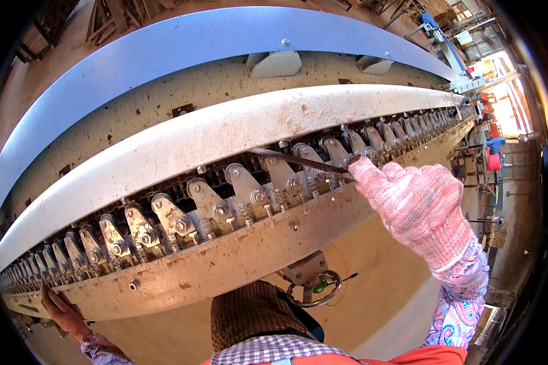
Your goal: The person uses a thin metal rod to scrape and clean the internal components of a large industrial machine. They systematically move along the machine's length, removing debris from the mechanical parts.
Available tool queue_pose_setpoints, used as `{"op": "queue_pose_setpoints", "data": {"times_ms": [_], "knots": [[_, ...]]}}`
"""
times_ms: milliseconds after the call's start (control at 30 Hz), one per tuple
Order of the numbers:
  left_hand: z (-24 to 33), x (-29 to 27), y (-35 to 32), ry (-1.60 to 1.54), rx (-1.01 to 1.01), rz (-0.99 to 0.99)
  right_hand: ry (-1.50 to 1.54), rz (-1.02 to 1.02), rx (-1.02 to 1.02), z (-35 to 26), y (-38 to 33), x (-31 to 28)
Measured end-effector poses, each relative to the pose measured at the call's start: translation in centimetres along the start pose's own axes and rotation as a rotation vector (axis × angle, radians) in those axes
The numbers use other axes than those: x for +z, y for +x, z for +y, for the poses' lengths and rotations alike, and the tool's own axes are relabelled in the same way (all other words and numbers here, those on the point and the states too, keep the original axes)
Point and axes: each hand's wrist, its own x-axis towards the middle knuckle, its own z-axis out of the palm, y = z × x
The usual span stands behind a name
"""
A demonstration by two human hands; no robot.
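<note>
The right hand (415, 204) pinches the rod (304, 161); best guide its tip gently near the brackets (248, 187) leftward, left hand (66, 314) spread against the rail (243, 252)

Over the head feed I saw the gloved right hand (411, 210) grip a thin dark rod (307, 162), tip by the white cover (164, 152); left hand (66, 315) touched the front rail (237, 261) below metal levers (208, 198).

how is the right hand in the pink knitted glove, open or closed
Closed: the right hand has its fingers curled around a thin, dark, straight rod, which sticks out toward the left.
</note>
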Motion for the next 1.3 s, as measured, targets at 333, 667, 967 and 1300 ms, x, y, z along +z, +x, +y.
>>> {"op": "queue_pose_setpoints", "data": {"times_ms": [333,667,967,1300], "knots": [[-0.7,-1.8,0.0,-0.020,0.002,0.030,0.920,-0.514,0.289,7.0,8.1,-2.4],[-1.1,-1.2,0.3,0.048,0.189,-0.023,0.387,0.032,0.082,-0.8,-0.7,0.8],[1.7,-0.1,0.4,0.351,0.066,-0.086,0.942,0.187,0.506,-5.2,-17.5,5.4],[24.6,7.5,-19.9,-0.271,0.289,-0.002,1.666,0.136,1.548,-7.3,-36.2,10.1]]}}
